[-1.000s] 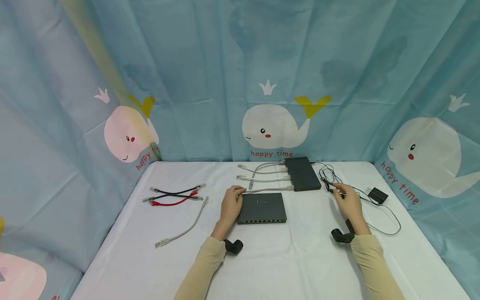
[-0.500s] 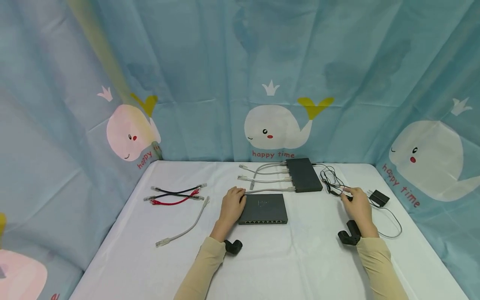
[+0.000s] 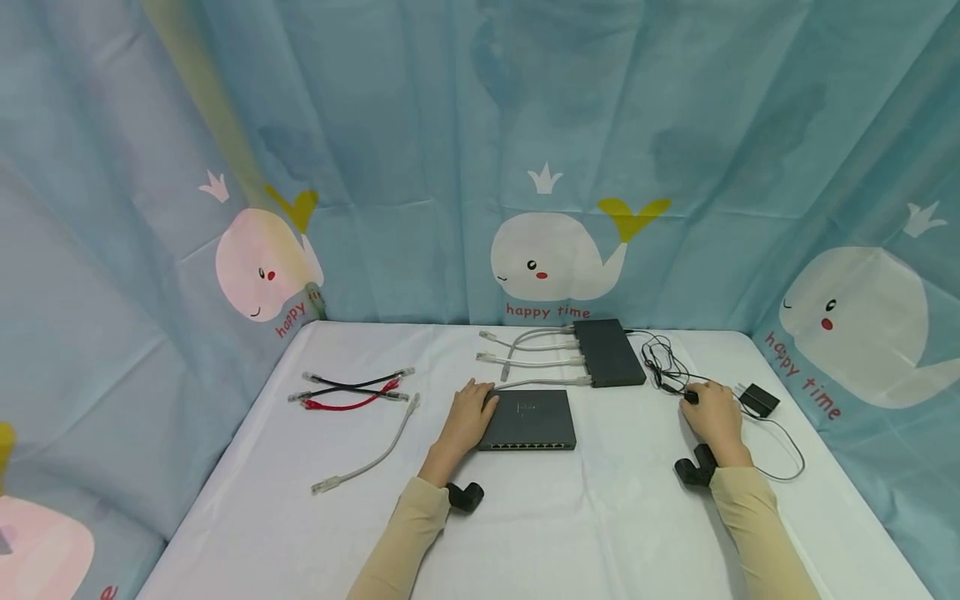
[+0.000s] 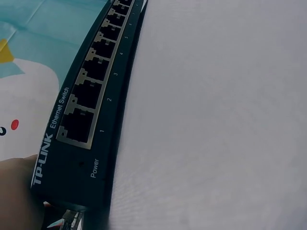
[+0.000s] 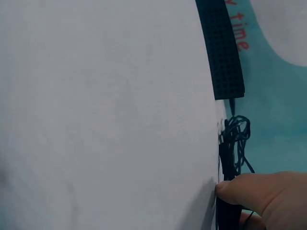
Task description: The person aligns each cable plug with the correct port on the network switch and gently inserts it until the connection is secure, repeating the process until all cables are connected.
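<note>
My left hand point(image 3: 468, 417) rests along the left edge of a black Ethernet switch point(image 3: 528, 419), fingers reaching past its rear corner. The left wrist view shows the front row of ports on the switch point(image 4: 91, 91) and part of the hand point(image 4: 17, 196) beside it. At the right, my right hand point(image 3: 715, 421) pinches a small black block on the power cord point(image 3: 691, 397), low over the cloth. In the right wrist view the thumb point(image 5: 249, 189) presses on that black block point(image 5: 229, 213); the other fingers are mostly hidden.
A second black box point(image 3: 613, 353) with several grey network cables point(image 3: 534, 362) stands behind. A power adapter point(image 3: 760, 400) lies at the right, near the coiled cord point(image 3: 662, 367). Black cables point(image 3: 360, 389), a red cable point(image 3: 341, 407) and a loose grey cable point(image 3: 382, 454) lie left.
My right hand has moved right and slightly nearer with the cord, then settled lower. My left hand stays at the switch, its fingers now straighter.
</note>
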A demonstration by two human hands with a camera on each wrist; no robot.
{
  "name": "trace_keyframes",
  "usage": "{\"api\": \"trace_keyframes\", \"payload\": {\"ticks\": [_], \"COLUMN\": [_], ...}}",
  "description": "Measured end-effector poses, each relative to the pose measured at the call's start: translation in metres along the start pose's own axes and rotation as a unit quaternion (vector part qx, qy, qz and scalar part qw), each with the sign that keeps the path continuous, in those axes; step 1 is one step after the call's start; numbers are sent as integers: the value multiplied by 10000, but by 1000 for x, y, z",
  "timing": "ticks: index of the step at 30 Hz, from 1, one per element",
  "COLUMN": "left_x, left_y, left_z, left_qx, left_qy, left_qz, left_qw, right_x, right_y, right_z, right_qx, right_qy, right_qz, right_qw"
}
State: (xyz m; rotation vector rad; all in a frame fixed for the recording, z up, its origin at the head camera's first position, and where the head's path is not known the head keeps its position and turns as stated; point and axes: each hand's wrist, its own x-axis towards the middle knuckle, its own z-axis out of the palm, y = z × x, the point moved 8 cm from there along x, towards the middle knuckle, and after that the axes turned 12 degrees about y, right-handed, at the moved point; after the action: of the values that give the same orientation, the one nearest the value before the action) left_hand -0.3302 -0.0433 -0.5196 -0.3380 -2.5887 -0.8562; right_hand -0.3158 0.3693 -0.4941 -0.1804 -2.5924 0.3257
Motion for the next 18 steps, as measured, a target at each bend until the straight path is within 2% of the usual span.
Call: {"api": "trace_keyframes", "payload": {"ticks": [10,14,18], "left_x": [-2,-1,-2], "left_y": [-1,-1,-2], "left_z": [0,0,1], "left_qx": [-110,-112,-84], "left_qy": [-54,-92,-111], "left_qz": [-36,-46,-43], "left_qw": [9999,9999,9999], "right_x": [-2,-3,-3], "right_y": [10,11,13], "right_z": [-3,-9,-10], "right_qx": [-217,-200,-64], "right_qy": [-46,29,-103], "right_qz": [36,-76,-105], "right_qw": [9997,9998,9999]}}
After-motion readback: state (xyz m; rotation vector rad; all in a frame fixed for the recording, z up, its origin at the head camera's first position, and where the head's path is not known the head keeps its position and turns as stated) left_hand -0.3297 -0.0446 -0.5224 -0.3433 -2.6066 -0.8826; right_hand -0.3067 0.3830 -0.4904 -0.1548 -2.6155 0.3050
